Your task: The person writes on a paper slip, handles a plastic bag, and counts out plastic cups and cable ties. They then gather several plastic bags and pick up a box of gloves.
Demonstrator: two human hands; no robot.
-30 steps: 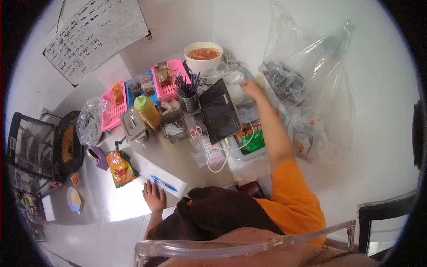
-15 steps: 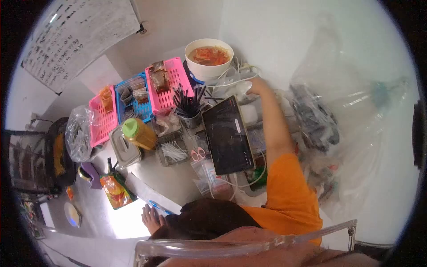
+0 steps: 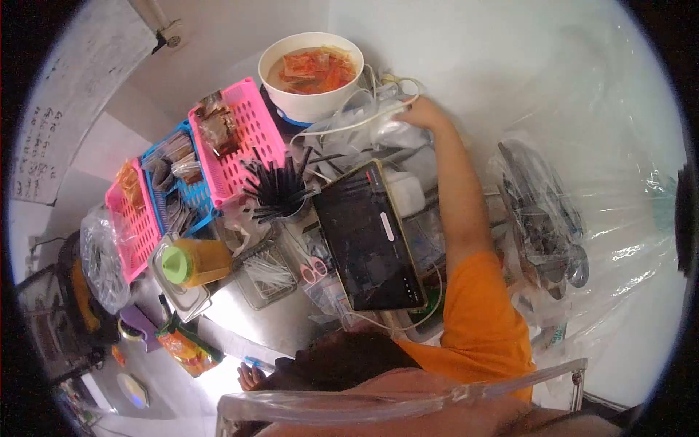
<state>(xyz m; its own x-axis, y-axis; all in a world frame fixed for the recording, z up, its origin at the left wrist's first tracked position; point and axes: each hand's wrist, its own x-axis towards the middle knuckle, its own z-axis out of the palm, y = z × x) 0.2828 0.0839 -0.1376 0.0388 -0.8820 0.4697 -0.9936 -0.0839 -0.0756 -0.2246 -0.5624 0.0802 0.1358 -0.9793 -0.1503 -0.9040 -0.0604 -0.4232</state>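
My right hand (image 3: pixel 424 113) reaches to the far back of the table. Its fingers are curled down at a crumpled clear plastic bag (image 3: pixel 399 134), beside a white cable (image 3: pixel 342 130); I cannot tell what is between them. Below that arm leans a dark-screened tablet (image 3: pixel 368 244). My left hand (image 3: pixel 250 376) lies low in the view, fingers apart and holding nothing, beside a blue pen (image 3: pixel 256 362) on the bright tabletop. Dark hair hides part of that arm.
Pink baskets (image 3: pixel 255 120) and a blue basket (image 3: pixel 200 195) hold packets. Nearby are a white bowl (image 3: pixel 309 109) of reddish food, a cup of black straws (image 3: pixel 280 191), a green-capped bottle (image 3: pixel 207 262), scissors (image 3: pixel 313 269) and a foil pouch (image 3: pixel 188 349). Clear plastic sheeting (image 3: pixel 619 240) hangs right.
The view has moved closer and shifted, so the bowl and baskets appear larger and further left. My right hand stays at the plastic bag; my left hand stays by the pen.
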